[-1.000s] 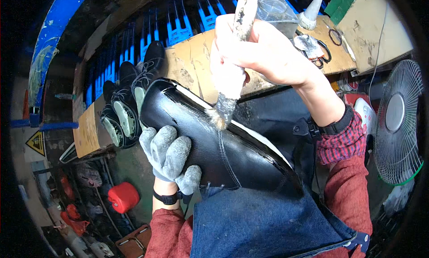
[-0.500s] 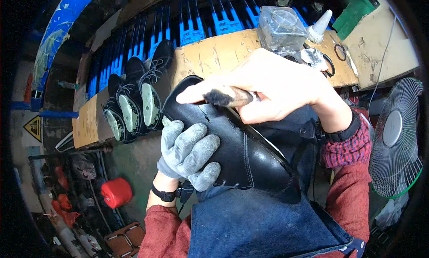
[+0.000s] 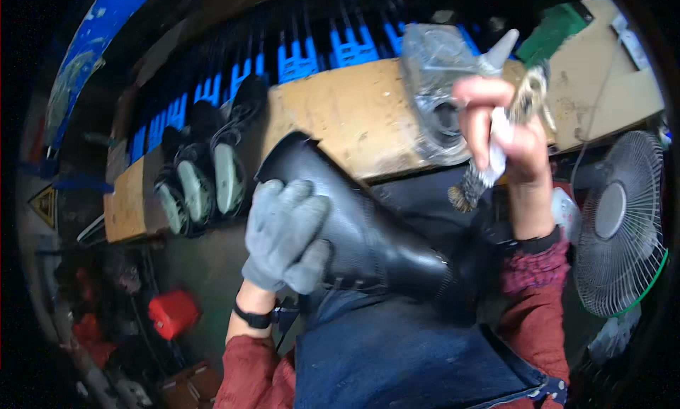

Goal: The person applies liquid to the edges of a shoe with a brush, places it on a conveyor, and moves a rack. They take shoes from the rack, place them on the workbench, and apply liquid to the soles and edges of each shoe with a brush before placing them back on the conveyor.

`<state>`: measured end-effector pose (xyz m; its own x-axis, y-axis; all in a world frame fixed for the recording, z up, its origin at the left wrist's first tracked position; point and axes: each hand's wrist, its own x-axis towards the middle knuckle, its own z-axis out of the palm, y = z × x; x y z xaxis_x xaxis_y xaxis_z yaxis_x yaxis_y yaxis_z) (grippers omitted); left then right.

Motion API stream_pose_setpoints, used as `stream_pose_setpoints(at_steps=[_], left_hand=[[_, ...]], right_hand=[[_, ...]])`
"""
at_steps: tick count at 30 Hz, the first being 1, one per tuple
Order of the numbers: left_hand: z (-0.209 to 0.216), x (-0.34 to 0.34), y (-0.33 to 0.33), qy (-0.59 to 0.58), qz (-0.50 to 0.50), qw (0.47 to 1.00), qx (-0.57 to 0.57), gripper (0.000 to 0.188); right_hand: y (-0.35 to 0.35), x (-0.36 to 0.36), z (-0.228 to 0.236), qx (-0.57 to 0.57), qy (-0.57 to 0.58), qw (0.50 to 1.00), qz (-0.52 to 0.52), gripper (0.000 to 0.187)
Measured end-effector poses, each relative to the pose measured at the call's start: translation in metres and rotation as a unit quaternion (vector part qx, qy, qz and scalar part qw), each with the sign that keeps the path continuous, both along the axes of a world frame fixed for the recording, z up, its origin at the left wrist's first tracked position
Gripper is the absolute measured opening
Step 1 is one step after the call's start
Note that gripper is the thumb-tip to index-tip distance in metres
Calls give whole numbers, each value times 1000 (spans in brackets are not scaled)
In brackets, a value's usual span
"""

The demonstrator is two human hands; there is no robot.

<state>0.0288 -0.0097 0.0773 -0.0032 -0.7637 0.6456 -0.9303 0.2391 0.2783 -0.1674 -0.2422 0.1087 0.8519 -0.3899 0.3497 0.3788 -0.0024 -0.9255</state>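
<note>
A black leather boot [image 3: 354, 218] lies slanted across my lap, with its open end toward the upper left. My left hand [image 3: 287, 228], in a grey glove, is closed around the boot near that end. Off to the right, my bare right hand [image 3: 513, 136] is raised above the boot and apart from it. Its fingers are wrapped around a brush [image 3: 485, 168] with a whitish wrapped handle and dark, light-tipped bristles pointing down. A beige piece with dark stains [image 3: 528, 101] sticks up from the same hand; motion blur hides its exact kind.
Several dark lace-up shoes [image 3: 228, 175] with pale soles stand at left, beside the wooden bench [image 3: 340, 101]. A clear plastic-wrapped container [image 3: 432, 62] and a whitish cone [image 3: 501, 51] sit on the bench. A fan [image 3: 610, 211] stands at right, a red container [image 3: 173, 313] at lower left.
My right hand has moved away from the boot's upper part, up and to the right, and turned. The whitish-handled brush now shows in it. My left hand keeps its hold.
</note>
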Motion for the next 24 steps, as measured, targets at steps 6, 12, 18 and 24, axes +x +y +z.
stream_pose_setpoints(at_steps=[6,12,18,24], left_hand=[[-59,-1,-8,219,20,975,-17,77],[-24,-4,-42,563,74,823,28,75],[-3,73,-129,540,48,834,103,59],[20,116,-253,204,301,902,233,53]], right_hand=[[-39,-21,-51,463,-276,836,106,64],[-43,-30,-54,471,-298,823,112,63],[-43,-63,-96,449,-265,853,21,51],[-29,-79,-114,490,-267,828,-49,33]])
